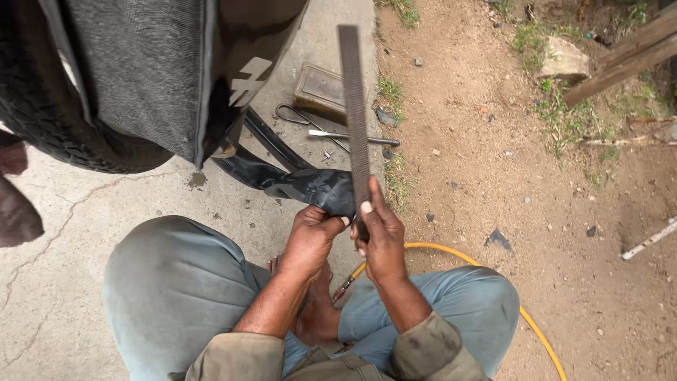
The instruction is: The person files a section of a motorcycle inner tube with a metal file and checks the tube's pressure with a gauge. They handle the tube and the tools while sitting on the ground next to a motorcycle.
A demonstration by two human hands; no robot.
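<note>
I sit on the ground with my knees apart. My left hand grips a black rubber inner tube, folded over my fingers and trailing away toward the tyre at the upper left. In my right hand is a long flat metal file, held by its lower end. The file points away from me, with its lower part lying across the tube where my left hand pinches it.
A small flat metal tin, scissors and a metal tool lie on the concrete beyond the tube. A yellow hose curves past my right knee onto bare dirt. A stone and wooden planks are at upper right.
</note>
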